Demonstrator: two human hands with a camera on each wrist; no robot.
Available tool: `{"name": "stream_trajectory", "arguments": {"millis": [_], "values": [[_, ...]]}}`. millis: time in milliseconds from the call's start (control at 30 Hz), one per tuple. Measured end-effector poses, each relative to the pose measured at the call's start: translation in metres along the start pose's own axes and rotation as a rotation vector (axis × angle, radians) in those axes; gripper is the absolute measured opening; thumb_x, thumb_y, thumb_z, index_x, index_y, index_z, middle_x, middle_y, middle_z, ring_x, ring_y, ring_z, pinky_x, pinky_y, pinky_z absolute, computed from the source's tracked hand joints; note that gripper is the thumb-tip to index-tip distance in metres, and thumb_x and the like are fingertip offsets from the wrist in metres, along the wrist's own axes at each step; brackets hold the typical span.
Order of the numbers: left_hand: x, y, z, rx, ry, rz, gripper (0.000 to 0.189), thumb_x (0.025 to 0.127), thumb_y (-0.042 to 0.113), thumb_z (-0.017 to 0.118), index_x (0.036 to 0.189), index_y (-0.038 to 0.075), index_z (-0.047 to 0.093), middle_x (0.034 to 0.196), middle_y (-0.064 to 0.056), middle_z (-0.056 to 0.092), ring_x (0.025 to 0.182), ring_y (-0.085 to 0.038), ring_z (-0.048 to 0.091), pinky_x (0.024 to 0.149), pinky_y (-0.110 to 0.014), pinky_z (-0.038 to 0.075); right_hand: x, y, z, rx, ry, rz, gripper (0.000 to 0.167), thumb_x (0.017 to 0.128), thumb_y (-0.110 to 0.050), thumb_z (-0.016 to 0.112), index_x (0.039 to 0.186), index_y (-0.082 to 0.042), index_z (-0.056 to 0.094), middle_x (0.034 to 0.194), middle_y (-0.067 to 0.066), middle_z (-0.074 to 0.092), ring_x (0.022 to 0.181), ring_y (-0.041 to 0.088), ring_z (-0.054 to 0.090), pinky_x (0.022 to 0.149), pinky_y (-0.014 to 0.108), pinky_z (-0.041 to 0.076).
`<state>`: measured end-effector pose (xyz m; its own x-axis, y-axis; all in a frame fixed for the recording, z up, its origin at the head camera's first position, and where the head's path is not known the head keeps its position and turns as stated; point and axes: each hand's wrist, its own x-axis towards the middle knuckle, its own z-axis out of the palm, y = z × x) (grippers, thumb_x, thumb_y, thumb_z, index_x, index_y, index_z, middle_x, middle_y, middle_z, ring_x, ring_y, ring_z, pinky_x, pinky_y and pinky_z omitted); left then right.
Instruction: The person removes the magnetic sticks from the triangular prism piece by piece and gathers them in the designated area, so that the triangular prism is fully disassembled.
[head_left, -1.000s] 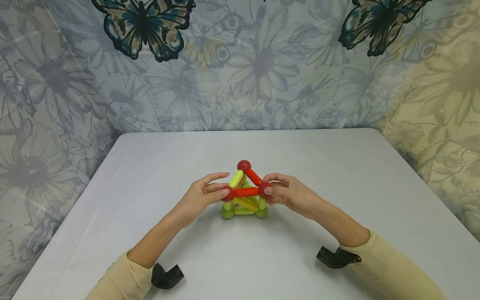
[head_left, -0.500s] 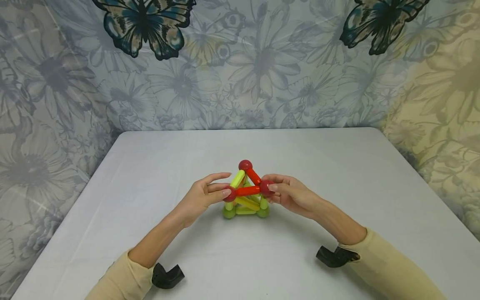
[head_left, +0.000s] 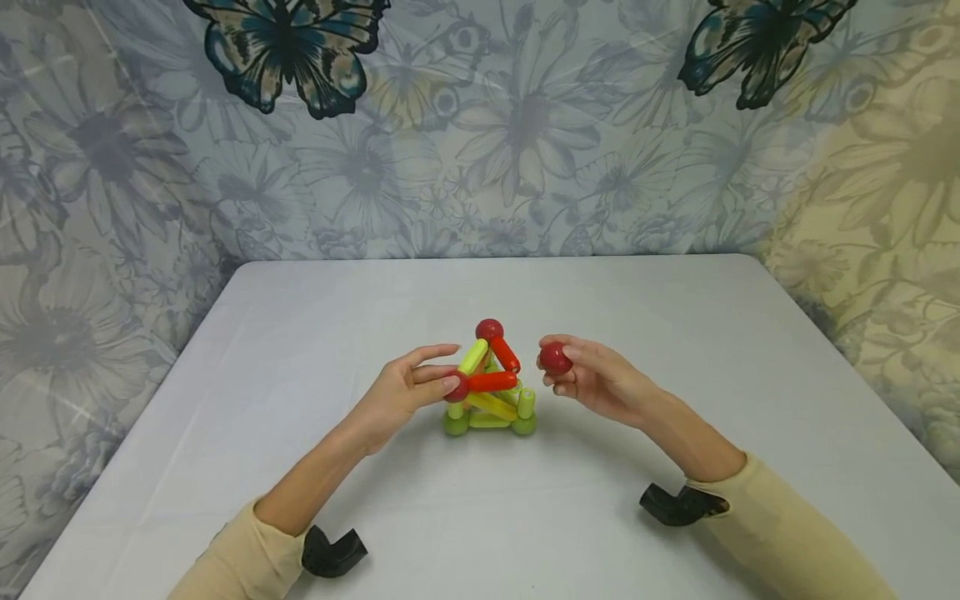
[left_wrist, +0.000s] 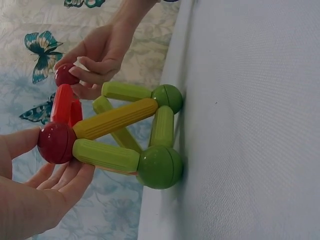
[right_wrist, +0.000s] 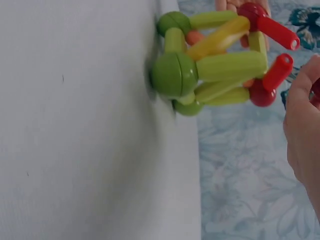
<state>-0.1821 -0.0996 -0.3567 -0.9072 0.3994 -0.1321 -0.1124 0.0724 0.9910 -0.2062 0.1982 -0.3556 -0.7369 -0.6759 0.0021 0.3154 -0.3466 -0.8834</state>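
While the left wrist view sets the loose ball [left_wrist: 66, 75] up against a red rod [left_wrist: 62, 102], the head view shows a clear gap between them. Only the right wrist view shows a third green ball [right_wrist: 187, 108] under the frame [right_wrist: 231, 66]. The left hand [head_left: 401, 392] pinches the frame's corner ball [head_left: 454, 387]; the right hand [head_left: 603, 379] grips the loose ball, well apart from the left.

Half a second ago that red ball sat on the frame's right corner; now it is off, and a green rod [head_left: 527, 403] there stands bare-topped. The left hand has stayed put.

The frame rests on its green balls near the middle of a white table [head_left: 637, 317]. Behind hangs flowered cloth [head_left: 525, 133] with two dark butterflies [head_left: 287, 54].
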Motion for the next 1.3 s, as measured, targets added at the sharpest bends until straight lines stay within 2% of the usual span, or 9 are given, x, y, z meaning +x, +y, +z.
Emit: {"name": "stream_trajectory", "arguments": {"millis": [133,300,400,600,700,800,1000,1167,1300], "values": [[-0.001,-0.001,-0.002,-0.002,0.001,-0.003,0.052,0.093,0.015,0.064,0.141,0.011,0.044,0.127,-0.012,0.059,0.112,-0.025,0.058,0.105,-0.046,0.034,0.001,-0.002,-0.009,-0.014,0.044,0.002,0.019,0.102,-0.012,0.044,0.119,-0.009,0.053,0.108,0.009,0.054,0.091,0.018,0.061,0.080,0.021,0.049],[-0.002,-0.002,-0.002,0.000,0.000,-0.001,0.055,0.093,0.016,0.064,0.142,0.009,0.042,0.127,-0.012,0.059,0.112,-0.026,0.058,0.105,-0.048,0.033,0.008,-0.001,-0.019,-0.039,0.228,0.054,0.020,0.100,-0.016,0.052,0.119,-0.011,0.052,0.111,0.010,0.055,0.090,0.020,0.063,0.080,0.021,0.051],[-0.003,-0.003,-0.002,0.002,0.008,-0.005,0.054,0.093,0.016,0.064,0.142,0.010,0.043,0.126,-0.012,0.059,0.112,-0.026,0.058,0.105,-0.048,0.033,0.014,-0.001,-0.027,-0.049,0.312,0.079,0.022,0.100,-0.018,0.052,0.120,-0.009,0.051,0.113,0.010,0.054,0.091,0.020,0.062,0.081,0.022,0.051],[-0.004,-0.003,-0.002,0.012,0.020,-0.011,0.054,0.093,0.018,0.064,0.143,0.013,0.043,0.127,-0.011,0.059,0.113,-0.024,0.057,0.104,-0.048,0.034,0.032,-0.005,-0.054,-0.094,0.394,0.121,0.048,0.101,-0.018,0.049,0.142,0.000,0.030,0.126,0.012,0.044,0.107,0.026,0.055,0.091,0.027,0.047],[-0.003,-0.002,-0.002,0.021,0.025,-0.007,0.055,0.093,0.019,0.064,0.143,0.012,0.042,0.127,-0.010,0.059,0.113,-0.024,0.057,0.104,-0.048,0.034,0.044,-0.008,-0.071,-0.132,0.445,0.136,0.054,0.099,-0.015,0.052,0.144,0.003,0.026,0.128,0.013,0.041,0.110,0.027,0.055,0.093,0.029,0.046],[-0.003,0.000,-0.002,0.025,0.025,0.000,0.054,0.093,0.019,0.064,0.143,0.013,0.043,0.127,-0.010,0.059,0.113,-0.024,0.057,0.105,-0.049,0.034,0.056,-0.010,-0.088,-0.193,0.506,0.147,0.055,0.098,-0.016,0.055,0.142,0.004,0.028,0.126,0.014,0.042,0.099,0.021,0.061,0.088,0.026,0.049],[-0.003,-0.001,-0.002,0.027,0.007,0.003,0.053,0.094,0.019,0.062,0.143,0.011,0.042,0.128,-0.011,0.057,0.112,-0.025,0.058,0.103,-0.047,0.036,0.079,-0.013,-0.108,-0.399,0.612,0.224,0.059,0.096,-0.025,0.059,0.142,0.001,0.033,0.131,0.018,0.044,0.084,0.008,0.065,0.074,0.017,0.051],[-0.002,-0.003,-0.002,0.026,-0.012,0.012,0.053,0.094,0.021,0.061,0.143,0.011,0.042,0.129,-0.012,0.056,0.112,-0.025,0.057,0.101,-0.044,0.040,0.098,-0.015,-0.118,-0.414,0.692,0.203,0.056,0.096,-0.023,0.060,0.141,-0.001,0.037,0.132,0.019,0.044,0.078,0.006,0.065,0.070,0.016,0.051],[-0.001,-0.003,0.000,0.029,-0.021,0.019,0.053,0.095,0.020,0.061,0.143,0.010,0.042,0.130,-0.012,0.056,0.113,-0.025,0.057,0.101,-0.043,0.040,0.109,-0.017,-0.124,-0.452,0.727,0.179,0.053,0.096,-0.021,0.060,0.140,0.001,0.039,0.131,0.019,0.044,0.075,0.005,0.064,0.071,0.018,0.052]]}}
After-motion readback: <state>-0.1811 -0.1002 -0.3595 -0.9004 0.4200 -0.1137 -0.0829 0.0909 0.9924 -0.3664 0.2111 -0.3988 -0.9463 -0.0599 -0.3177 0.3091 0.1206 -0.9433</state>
